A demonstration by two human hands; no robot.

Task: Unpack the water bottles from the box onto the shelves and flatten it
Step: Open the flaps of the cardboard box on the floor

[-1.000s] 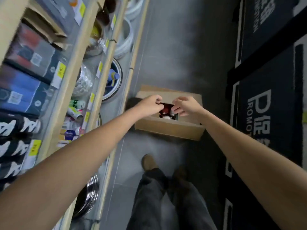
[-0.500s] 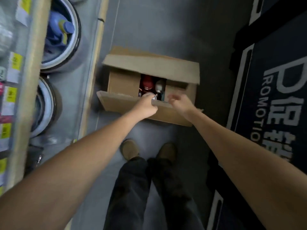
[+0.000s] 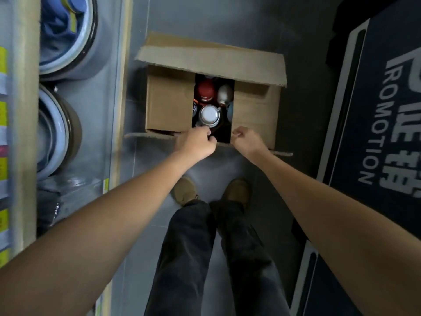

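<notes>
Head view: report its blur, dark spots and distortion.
Head view: wide-angle stretch enlarges both forearms toward the lower corners; the box interior is shadowed, though a white bottle cap catches light; shelf labels at left are smeared; floor mat lettering is legible.

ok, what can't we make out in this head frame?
Head view:
- Bottle count: box inner flaps hide all but a few bottle tops.
- Whether left grip and right grip hold the near flap: flap edge-on, contact hidden under them.
- Shelf stock: blurred, cut by left edge.

Grey tiled floor (image 3: 227, 23); pale wood-edged shelf (image 3: 124, 65) along the left, dark panel (image 3: 387, 213) with white lettering on the right
</notes>
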